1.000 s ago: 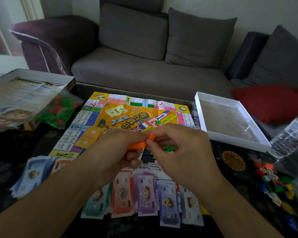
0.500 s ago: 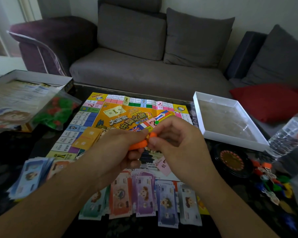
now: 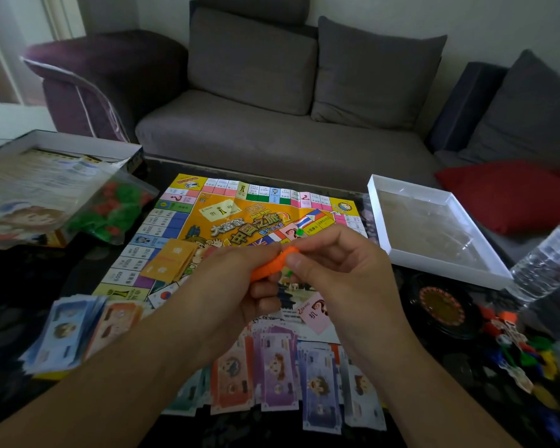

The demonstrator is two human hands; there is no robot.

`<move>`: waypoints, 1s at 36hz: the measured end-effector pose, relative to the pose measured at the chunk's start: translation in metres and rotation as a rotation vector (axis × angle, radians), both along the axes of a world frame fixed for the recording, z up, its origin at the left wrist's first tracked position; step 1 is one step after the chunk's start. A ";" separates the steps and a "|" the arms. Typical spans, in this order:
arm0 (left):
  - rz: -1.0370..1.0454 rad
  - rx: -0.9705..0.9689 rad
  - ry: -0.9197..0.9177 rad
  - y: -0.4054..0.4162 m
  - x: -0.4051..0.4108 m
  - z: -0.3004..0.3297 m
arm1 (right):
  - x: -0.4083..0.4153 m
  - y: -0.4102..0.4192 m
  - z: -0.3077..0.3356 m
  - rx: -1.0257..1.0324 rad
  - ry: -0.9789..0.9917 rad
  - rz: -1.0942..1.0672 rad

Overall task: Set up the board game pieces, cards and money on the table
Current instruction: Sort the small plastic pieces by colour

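Right now I have both hands raised together over the middle of the board, and between them sits the orange piece [image 3: 274, 263], the thing I am busy with. My left hand [image 3: 230, 286] is curled round its lower end from beneath; my right hand [image 3: 340, 273] pinches its upper end between thumb and forefinger. I cannot tell whether I am joining it to something or pulling it apart.

Nearest me, under both wrists, the banknotes [image 3: 278, 373] lie fanned in coloured rows on the dark worktop [image 3: 23, 286], with a blue stack [image 3: 62, 331] out past my left forearm. Just below my right hand lies a pink card [image 3: 316, 318]; to the right of that hand are a round black dial [image 3: 442, 307] and a heap of coloured pawns [image 3: 518, 347].

Beyond my left hand a stack of orange cards [image 3: 172, 260] rests on the game board [image 3: 240, 205]. Farther left is a bag of red and green houses [image 3: 110, 211]; farther right, the white box tray [image 3: 430, 227].

By my reckoning money and cards are mostly dealt, and this is the pieces stage. Next I should finish with the orange piece and set it on the board, lightly, then go right for the loose pawns.
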State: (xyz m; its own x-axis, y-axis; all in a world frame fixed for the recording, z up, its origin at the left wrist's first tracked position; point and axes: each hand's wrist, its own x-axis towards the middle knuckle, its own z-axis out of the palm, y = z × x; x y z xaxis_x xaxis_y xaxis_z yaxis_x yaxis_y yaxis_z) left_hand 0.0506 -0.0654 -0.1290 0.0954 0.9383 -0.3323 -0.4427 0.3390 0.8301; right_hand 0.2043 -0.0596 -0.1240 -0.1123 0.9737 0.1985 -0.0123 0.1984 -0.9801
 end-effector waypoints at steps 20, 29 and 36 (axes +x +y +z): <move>0.132 0.069 0.030 -0.007 0.008 0.003 | -0.016 -0.008 -0.011 0.028 -0.001 -0.089; 0.020 0.078 0.027 0.001 0.007 -0.002 | -0.012 -0.005 -0.008 -0.141 -0.055 -0.123; 0.022 0.096 0.023 -0.004 0.016 0.002 | -0.010 -0.003 -0.010 -0.172 -0.118 -0.084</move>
State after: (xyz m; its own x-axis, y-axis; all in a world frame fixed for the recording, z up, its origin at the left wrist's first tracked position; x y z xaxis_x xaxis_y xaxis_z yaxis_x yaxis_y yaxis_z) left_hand 0.0666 -0.0691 -0.1269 0.0681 0.9678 -0.2424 -0.4292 0.2477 0.8686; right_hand 0.1938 -0.0630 -0.1339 -0.0424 0.9989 0.0192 0.1136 0.0239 -0.9932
